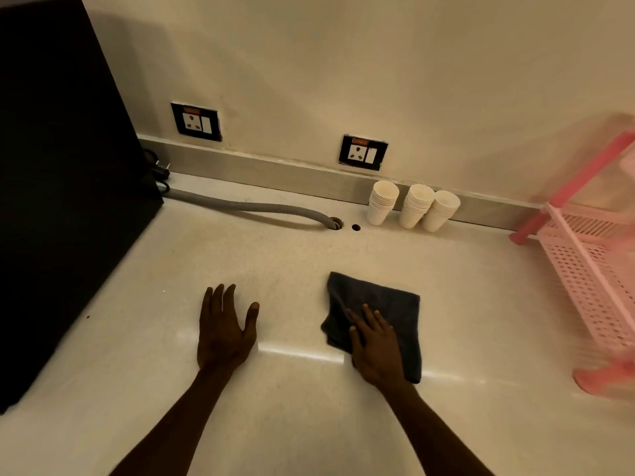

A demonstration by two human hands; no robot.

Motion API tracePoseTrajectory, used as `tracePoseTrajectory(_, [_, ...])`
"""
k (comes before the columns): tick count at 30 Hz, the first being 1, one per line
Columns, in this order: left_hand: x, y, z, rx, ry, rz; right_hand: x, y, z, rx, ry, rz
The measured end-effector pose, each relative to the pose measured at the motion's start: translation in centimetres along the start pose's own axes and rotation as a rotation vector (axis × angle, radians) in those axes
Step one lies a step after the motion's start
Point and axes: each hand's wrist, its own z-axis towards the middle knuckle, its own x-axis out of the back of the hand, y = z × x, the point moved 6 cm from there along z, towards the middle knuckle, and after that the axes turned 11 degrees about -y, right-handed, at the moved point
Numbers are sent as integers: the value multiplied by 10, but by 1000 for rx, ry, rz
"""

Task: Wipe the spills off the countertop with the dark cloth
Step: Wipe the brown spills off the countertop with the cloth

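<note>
The dark grey cloth (pixel 378 300) lies folded flat on the pale countertop (pixel 275 262), right of centre. My right hand (pixel 376 348) rests palm-down on the cloth's near half, fingers spread and pressing it onto the surface. My left hand (pixel 223 331) lies flat on the bare countertop to the left of the cloth, fingers apart, holding nothing. A small dark speck (pixel 88 317) sits on the counter at the left, close to the black appliance. No other spill is plain to see.
A large black appliance (pixel 62 187) fills the left side. A grey corrugated hose (pixel 254 207) runs from it into a counter hole (pixel 335 223). Three stacks of white paper cups (pixel 412 207) stand by the back wall. A pink plastic rack (pixel 584 255) stands at the right.
</note>
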Motion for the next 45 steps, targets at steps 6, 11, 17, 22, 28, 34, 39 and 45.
tracePoseTrajectory(6, [0,1,-1,-14,13,-10,-34,-43,-42,92,-44,-10])
tracePoseTrajectory(11, [4,5,-5,-72,27,-25,-43,-50,-69,116,-90,-38])
tracePoseTrajectory(17, [10,11,-16,-127,26,-108,-30,-70,-93,98,-92,62])
tracePoseTrajectory(22, [16,15,-21,-166,34,-171,-30,-77,-90,-10,-222,754])
tracePoseTrajectory(28, [17,8,-28,-124,29,-203,-10,-29,-96,-265,-270,2046])
tracePoseTrajectory(34, [11,8,-30,-129,-12,-165,81,49,-93,-122,221,1936])
tracePoseTrajectory(39, [13,12,-27,-160,-18,-100,117,48,-69,-207,325,826])
tracePoseTrajectory(45, [9,13,-32,-145,-24,-118,52,-1,-28,-112,59,189])
